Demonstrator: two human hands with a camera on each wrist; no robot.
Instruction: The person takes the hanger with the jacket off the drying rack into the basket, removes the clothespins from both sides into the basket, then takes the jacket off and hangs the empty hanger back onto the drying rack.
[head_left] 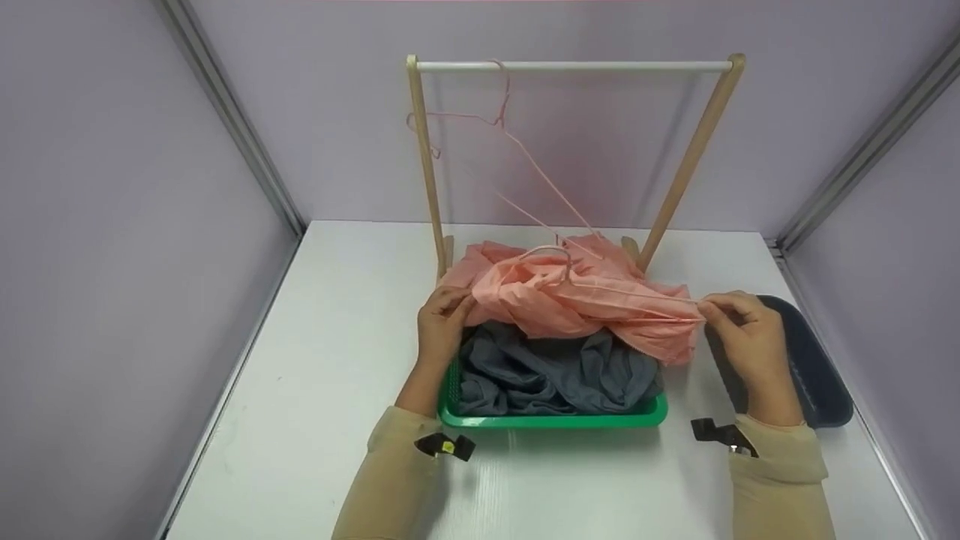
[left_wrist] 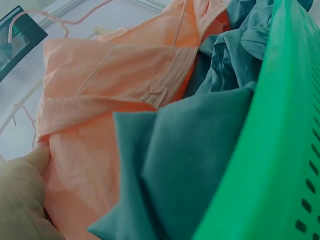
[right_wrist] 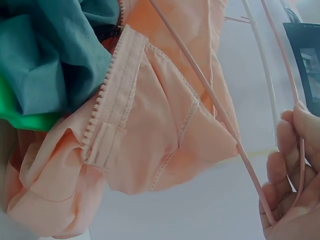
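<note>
The left hand point(head_left: 442, 319) pinches one edge of the crumpled peach cotton garment point(head_left: 570, 296) lying atop the grey clothes in the green plastic basket point(head_left: 555, 416). The right hand point(head_left: 739, 326) curls its fingers around the thin pink wire hanger point(head_left: 637, 294) threaded into it. The loose fabric could likely slide off the hanger's end, or the wire snag a seam.

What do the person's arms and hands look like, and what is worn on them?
Both arms wear long beige sleeves ending at the wrists, where the cuffs bunch slightly. The left hand and right hand are bare, without gloves or visible rings. A small black device with a yellow mark sits at the left cuff, and a similar black clip sits at the right cuff.
</note>
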